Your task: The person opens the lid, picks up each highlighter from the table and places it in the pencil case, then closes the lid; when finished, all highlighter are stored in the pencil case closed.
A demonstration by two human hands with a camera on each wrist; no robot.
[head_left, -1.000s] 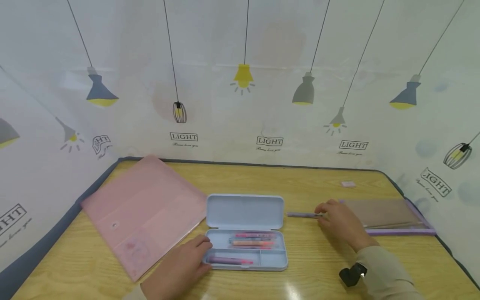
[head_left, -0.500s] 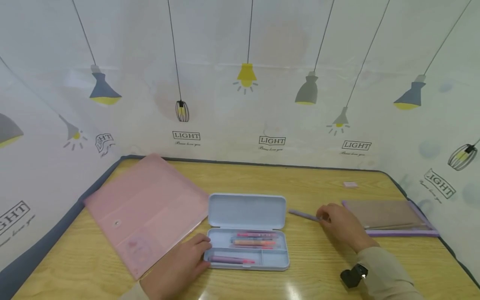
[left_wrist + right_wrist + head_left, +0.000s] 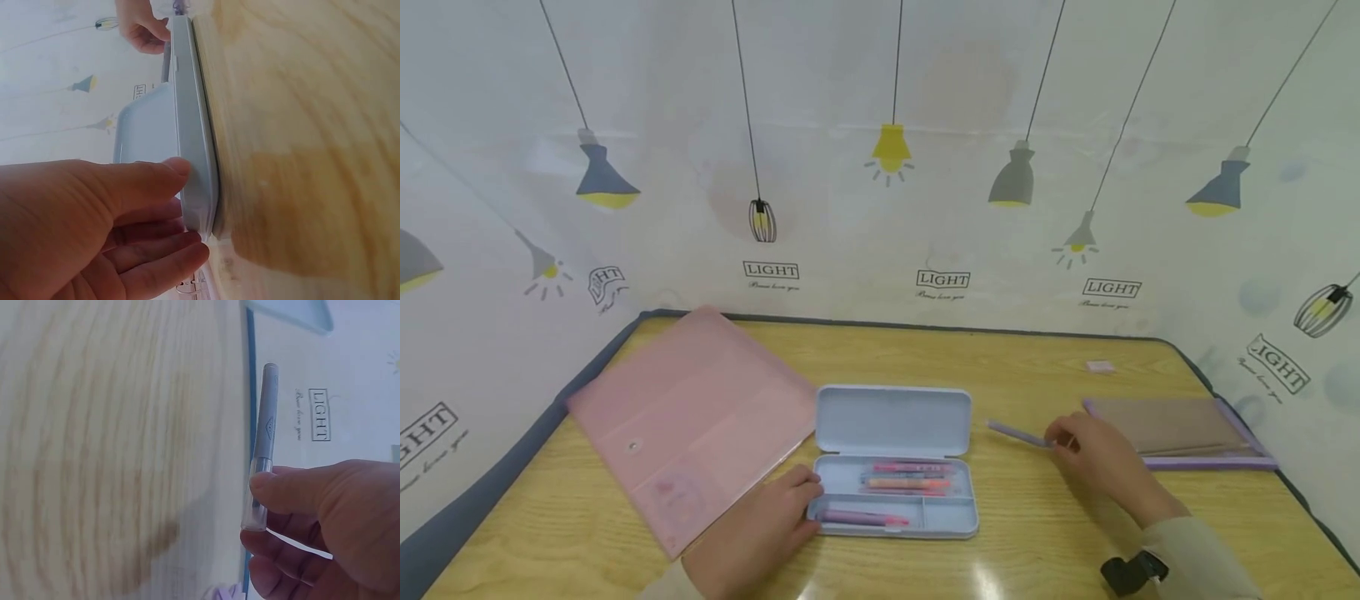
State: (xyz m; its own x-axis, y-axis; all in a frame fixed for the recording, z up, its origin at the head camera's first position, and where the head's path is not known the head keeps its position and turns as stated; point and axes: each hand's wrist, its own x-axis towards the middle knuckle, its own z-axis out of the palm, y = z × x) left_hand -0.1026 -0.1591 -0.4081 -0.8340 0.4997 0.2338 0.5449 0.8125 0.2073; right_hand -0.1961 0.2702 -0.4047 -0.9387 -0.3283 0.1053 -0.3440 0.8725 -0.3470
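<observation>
A light blue pencil case stands with its lid raised at the middle of the table. My left hand grips its left end; in the left wrist view the thumb presses the case's front wall and the fingers curl by the corner. Several pink, orange and purple pens lie in its compartments. To the right of the case my right hand pinches a grey-purple pen by its clear cap. That pen points left, tilted, its far end apart from the case.
On the left lies a pink folder with a snap button. A purple-edged pouch with thin sticks in it lies right of my right hand. A small pink eraser-like block sits farther back. Lamp-printed sheeting walls the table.
My right hand has shifted slightly right with the pen, which has turned from nearly level to slanting, its left end higher in view. The left hand stays on the pencil case.
</observation>
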